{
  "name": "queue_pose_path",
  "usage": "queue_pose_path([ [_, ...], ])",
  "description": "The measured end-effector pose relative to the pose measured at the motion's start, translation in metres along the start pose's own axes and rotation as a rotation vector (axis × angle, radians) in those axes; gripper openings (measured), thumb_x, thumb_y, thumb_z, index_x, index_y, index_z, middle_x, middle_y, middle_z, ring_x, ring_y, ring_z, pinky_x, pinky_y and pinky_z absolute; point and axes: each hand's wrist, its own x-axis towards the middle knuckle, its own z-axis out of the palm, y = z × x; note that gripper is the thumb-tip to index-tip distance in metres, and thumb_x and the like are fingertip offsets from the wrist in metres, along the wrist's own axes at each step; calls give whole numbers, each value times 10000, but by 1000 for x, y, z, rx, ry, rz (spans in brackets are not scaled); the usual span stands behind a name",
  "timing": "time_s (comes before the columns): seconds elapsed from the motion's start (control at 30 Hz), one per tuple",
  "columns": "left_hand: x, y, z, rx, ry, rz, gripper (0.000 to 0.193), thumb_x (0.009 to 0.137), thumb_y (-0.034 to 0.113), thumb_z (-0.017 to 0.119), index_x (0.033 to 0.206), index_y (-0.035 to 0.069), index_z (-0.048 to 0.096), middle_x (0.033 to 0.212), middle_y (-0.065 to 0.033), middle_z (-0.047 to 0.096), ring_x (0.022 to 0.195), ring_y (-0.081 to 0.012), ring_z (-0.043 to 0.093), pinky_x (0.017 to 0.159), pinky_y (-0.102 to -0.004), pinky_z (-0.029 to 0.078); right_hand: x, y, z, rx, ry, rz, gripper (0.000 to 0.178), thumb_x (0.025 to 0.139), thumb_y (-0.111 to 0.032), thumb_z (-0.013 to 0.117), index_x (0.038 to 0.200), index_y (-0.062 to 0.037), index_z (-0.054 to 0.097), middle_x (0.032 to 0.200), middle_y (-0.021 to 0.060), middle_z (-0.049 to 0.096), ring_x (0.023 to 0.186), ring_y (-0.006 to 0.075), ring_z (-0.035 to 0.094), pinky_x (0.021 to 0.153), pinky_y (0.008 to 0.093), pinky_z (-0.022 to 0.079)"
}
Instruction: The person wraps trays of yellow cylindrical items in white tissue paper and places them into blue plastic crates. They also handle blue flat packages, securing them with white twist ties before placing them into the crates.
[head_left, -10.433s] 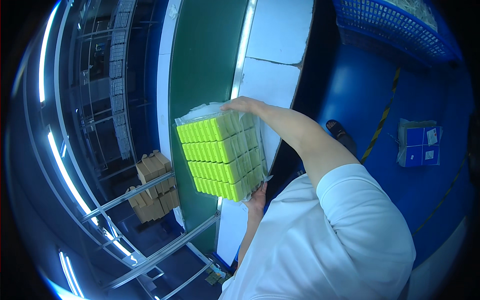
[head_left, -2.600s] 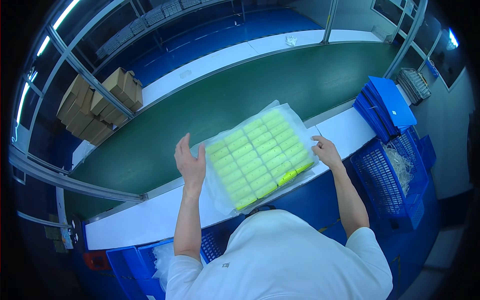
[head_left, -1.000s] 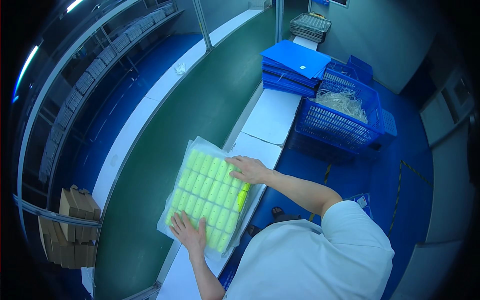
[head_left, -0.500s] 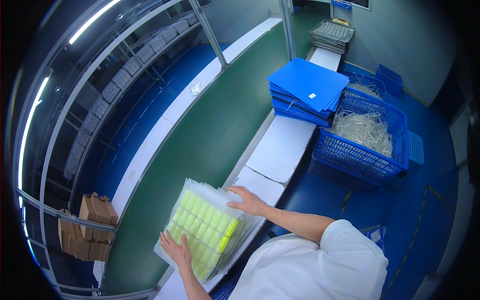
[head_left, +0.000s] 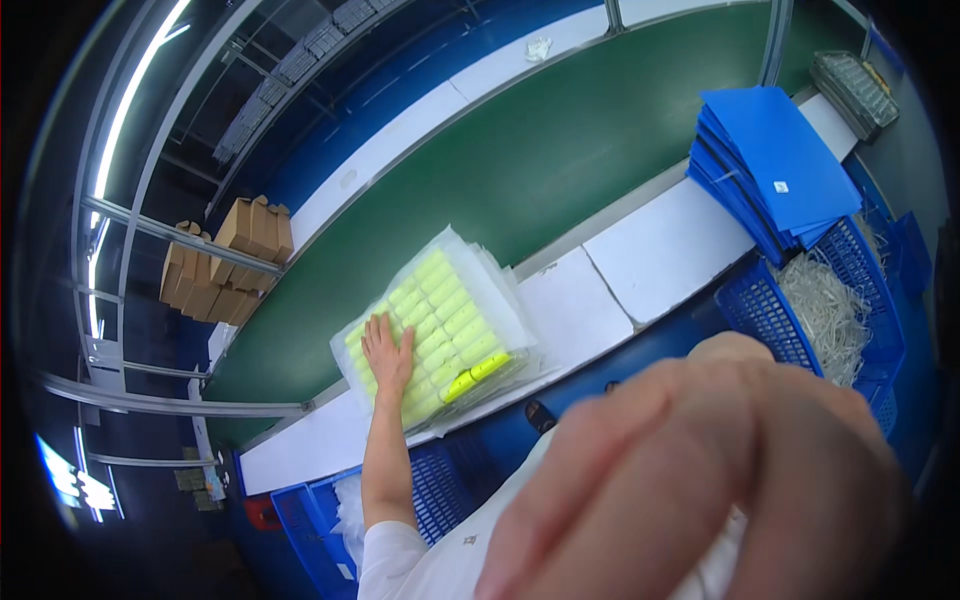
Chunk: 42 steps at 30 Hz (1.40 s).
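Observation:
A stack of clear plastic trays (head_left: 515,345) lies across the white ledge and the green belt, holding rows of small yellow-green rounded pieces (head_left: 432,315). A thin translucent sheet (head_left: 449,246) covers most of the top tray. At its near right corner a few brighter yellow pieces (head_left: 473,378) show uncovered. My left hand (head_left: 388,355) rests on the left part of this stack, palm down, fingers spread. Raised close to the camera, my right hand (head_left: 690,470) looms large and blurred over the lower right. Its fingers look bent, but their tips and anything in them are hidden.
A green conveyor belt (head_left: 560,140) runs beyond the white ledge (head_left: 665,250). Blue sheets (head_left: 775,150) are stacked at the right, near a blue basket (head_left: 765,315) of clear strips (head_left: 825,310). Cardboard boxes (head_left: 250,235) stand far left; another blue crate (head_left: 435,495) sits below the ledge.
My right hand has left the tray stack's far right edge and risen close to the camera. The left hand has shifted further onto the stack. The view has turned left.

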Motion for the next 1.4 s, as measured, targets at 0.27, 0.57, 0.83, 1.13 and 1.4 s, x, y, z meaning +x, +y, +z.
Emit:
queue_pose_path([
  [0.27,-26,10,13,-43,12,-49,696,982,522,528,1484,51,431,1570,-201,359,1486,-357,267,1220,-518,164,-6,0,-8,-47,-104,-81,437,1006,-354,552,1168,45,630,1140,170,694,1089,278,645,921,395,504],
  [0.57,-6,13,12,-63,17,-39,698,976,524,532,1482,53,433,1572,-202,354,1487,-361,264,1226,-514,153,-12,-8,-5,-121,-166,-187,369,998,-338,578,1098,12,640,1072,151,708,995,267,664,847,384,521],
  [0.83,-13,16,14,-81,11,-47,703,965,523,550,1475,51,443,1564,-205,363,1481,-370,270,1224,-520,156,-13,-4,-5,-130,-151,-225,314,992,-325,600,1037,-18,649,1011,133,721,911,256,681,781,374,536],
  [1.13,-17,17,4,-72,36,-62,710,952,537,556,1453,42,467,1549,-210,380,1473,-371,281,1219,-534,163,-19,19,-5,-106,-161,-239,261,984,-309,626,967,-51,660,943,114,735,817,244,700,707,363,554],
  [1.4,-27,7,8,-75,75,-64,753,944,600,530,1448,43,475,1538,-218,393,1464,-376,296,1216,-539,172,-44,34,-15,-386,253,-245,340,965,-390,656,945,-51,678,900,123,743,743,247,707,684,371,562],
])
